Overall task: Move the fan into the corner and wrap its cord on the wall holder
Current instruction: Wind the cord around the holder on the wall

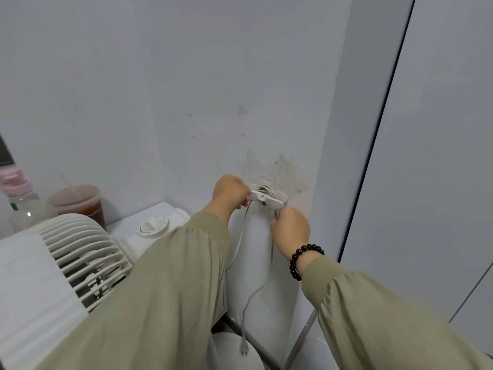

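Note:
A white wall holder (269, 199) is stuck on the wall over a clear adhesive patch, with several turns of the white cord (265, 190) wound behind its bar. My left hand (231, 191) grips the holder's left end. Just below its right end, my right hand (290, 228) pinches the cord. A loose length of cord (249, 297) hangs down the wall to the plug (243, 347) near the floor. The white fan (80, 252) stands at the lower left, its grille facing up, partly hidden by my left sleeve.
A bottle with a pink cap (18, 198) and a lidded cup of brown drink (78, 204) stand behind the fan. A white appliance with a round knob (153, 226) sits in the corner. Grey metal rack legs (298, 340) and a round white base (234, 351) are below.

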Motion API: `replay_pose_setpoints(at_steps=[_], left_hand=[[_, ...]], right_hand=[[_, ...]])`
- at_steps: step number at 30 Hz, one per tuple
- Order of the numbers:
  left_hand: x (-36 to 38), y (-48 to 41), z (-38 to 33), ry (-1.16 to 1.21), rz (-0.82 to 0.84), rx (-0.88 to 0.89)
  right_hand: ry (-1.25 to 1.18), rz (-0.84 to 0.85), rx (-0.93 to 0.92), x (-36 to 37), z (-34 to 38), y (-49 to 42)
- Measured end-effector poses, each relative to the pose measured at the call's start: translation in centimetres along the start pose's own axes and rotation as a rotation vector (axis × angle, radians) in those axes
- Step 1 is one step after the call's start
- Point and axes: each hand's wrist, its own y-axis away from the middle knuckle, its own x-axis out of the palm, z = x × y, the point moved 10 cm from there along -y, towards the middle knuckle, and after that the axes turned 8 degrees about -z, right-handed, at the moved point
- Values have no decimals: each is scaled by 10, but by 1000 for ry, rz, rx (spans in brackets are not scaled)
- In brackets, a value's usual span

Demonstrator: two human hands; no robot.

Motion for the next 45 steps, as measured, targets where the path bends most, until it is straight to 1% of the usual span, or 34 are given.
replay_pose_setpoints(at_steps=[2, 5, 7, 9, 10, 11, 14, 16, 20, 23, 26, 31, 34, 36, 38, 41, 43, 45], left_hand=[[-6, -9, 24, -11, -61, -138], [-2, -14, 51, -7, -26, -299], [6, -8, 64, 6, 48, -400], [13, 0, 71, 63, 96, -461], [16, 3, 74, 98, 105, -476], [20, 6, 77, 129, 113, -488], [31, 14, 85, 187, 145, -527], [37, 17, 88, 204, 169, -538], [44, 22, 91, 239, 227, -578], [49, 21, 96, 282, 253, -594], [49, 13, 95, 375, 196, -578], [49, 1, 78, 643, 125, -565], [40, -4, 63, 773, 85, -520], [31, -8, 49, 803, 52, -457], [23, -13, 31, 755, 44, -360], [9, -18, 6, 577, -13, -187], [2, -19, -6, 497, -27, -92], [-3, -20, -11, 470, -22, -37]], right_hand=[[-197, 15, 153, 9, -9, 0], [-605, 65, 398, 29, -18, 5], [-825, 93, 498, 42, -18, 6], [-1050, 147, 591, 51, -13, 8], [-1117, 165, 615, 51, -10, 9], [-1134, 163, 610, 50, -9, 9], [-938, 105, 519, 44, -17, 3], [-862, 87, 485, 42, -19, 1], [-878, 88, 498, 45, -18, 0], [-943, 85, 496, 45, -15, 1], [-1011, 129, 515, 45, -11, 3], [-1041, 244, 506, 45, -7, 4], [-1007, 228, 483, 34, -11, 2], [-908, 196, 449, 23, -15, -2], [-759, 165, 373, 9, -14, -5], [-540, 61, 216, -20, -5, -6], [-438, -53, 77, -47, 12, -2], [-330, -163, -112, -71, 35, 2]])
